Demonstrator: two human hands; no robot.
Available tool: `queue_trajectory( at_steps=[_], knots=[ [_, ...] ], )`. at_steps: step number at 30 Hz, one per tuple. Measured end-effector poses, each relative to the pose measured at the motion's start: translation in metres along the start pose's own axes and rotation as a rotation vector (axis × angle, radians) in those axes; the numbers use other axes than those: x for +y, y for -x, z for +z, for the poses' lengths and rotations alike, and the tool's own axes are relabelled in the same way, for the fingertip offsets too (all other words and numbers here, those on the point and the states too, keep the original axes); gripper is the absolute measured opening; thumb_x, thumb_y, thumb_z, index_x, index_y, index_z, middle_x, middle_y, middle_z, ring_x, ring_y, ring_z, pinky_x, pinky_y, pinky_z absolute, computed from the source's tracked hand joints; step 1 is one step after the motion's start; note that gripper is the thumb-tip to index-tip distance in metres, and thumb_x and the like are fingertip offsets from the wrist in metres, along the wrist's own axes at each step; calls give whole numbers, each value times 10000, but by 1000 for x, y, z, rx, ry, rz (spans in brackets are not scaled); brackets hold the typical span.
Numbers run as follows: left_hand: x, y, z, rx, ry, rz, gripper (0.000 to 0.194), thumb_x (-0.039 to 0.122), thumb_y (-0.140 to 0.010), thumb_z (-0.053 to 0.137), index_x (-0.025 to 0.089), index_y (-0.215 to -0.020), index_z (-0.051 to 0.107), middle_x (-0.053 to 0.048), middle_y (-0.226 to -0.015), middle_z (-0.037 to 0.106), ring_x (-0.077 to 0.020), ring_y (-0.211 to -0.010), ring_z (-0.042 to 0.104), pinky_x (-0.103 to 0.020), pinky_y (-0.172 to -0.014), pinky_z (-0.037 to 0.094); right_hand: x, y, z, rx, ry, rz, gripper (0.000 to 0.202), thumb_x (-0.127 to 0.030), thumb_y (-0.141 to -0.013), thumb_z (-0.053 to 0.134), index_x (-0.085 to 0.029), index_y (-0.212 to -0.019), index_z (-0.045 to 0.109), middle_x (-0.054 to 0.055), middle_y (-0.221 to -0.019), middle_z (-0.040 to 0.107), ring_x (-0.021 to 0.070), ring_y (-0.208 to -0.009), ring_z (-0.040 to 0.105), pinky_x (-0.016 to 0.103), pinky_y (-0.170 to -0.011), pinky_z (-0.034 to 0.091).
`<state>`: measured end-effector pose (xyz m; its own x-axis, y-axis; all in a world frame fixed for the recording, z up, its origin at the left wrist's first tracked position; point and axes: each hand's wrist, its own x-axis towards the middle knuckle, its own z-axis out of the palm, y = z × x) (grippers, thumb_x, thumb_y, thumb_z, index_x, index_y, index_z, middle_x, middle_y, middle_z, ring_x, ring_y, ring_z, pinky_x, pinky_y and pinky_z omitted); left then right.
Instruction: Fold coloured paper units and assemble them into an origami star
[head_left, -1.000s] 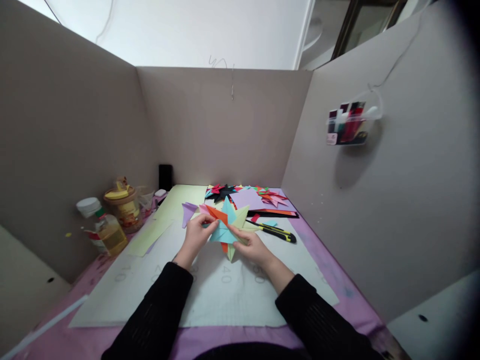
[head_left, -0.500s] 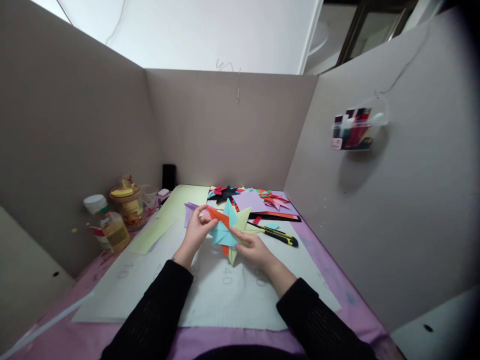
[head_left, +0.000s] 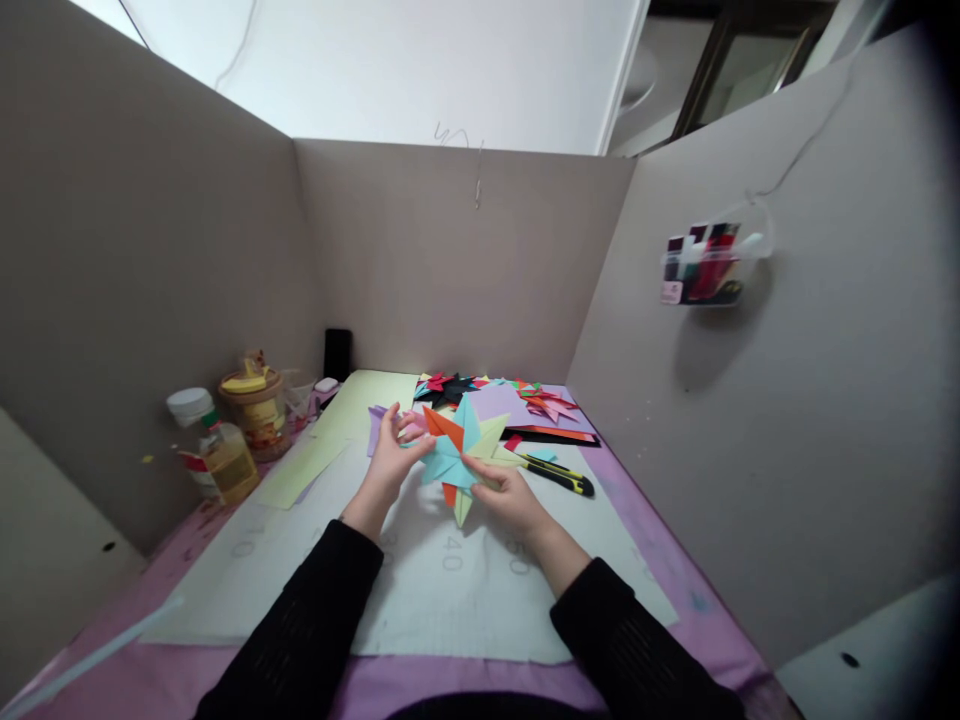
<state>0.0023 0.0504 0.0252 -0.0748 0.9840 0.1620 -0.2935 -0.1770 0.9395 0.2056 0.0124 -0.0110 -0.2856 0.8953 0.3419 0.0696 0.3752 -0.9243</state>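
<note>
Some of paper star [head_left: 448, 466] hidden behind right hand [head_left: 516, 502].

Three sides: flat grey-beige partition panels [head_left: 465, 260]
Above: bright white surface [head_left: 420, 75]
Upper right: dark-framed glass pane [head_left: 746, 85]
Below: pink-purple fabric tablecloth [head_left: 450, 674]

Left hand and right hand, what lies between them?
In the head view, a folded-paper star in light blue, orange and pale green lies between the left hand and the right hand, which holds it.
</note>
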Motion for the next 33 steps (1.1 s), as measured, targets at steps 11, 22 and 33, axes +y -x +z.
queue_trajectory(
  at_steps=[11,22,33],
  knots=[
    [-21,16,19,-188,126,-112,346,232,-614,800,137,-914,657,-53,-828,694,-162,-674,647,-256,-608,502,0,0,4,-79,-92,-61,539,-353,-763,693,-268,-1276,549,53,-1346,534,292,-1276,466,503,-1107,282],
    [-25,11,16,-139,65,-25,355,223,-614,785,145,-925,632,-56,-855,688,-173,-696,638,-276,-639,502,11,-3,1,-43,-190,-9,484,-440,-762,696,-251,-1202,621,73,-1292,590,300,-1234,508,506,-1077,322],
    [-27,14,16,-145,49,-80,283,239,-628,780,155,-843,615,-31,-784,662,-160,-665,623,-267,-599,488,7,0,5,-95,-140,7,570,-463,-755,698,-237,-1259,558,67,-1350,525,284,-1287,453,521,-1117,257]
  ],
)
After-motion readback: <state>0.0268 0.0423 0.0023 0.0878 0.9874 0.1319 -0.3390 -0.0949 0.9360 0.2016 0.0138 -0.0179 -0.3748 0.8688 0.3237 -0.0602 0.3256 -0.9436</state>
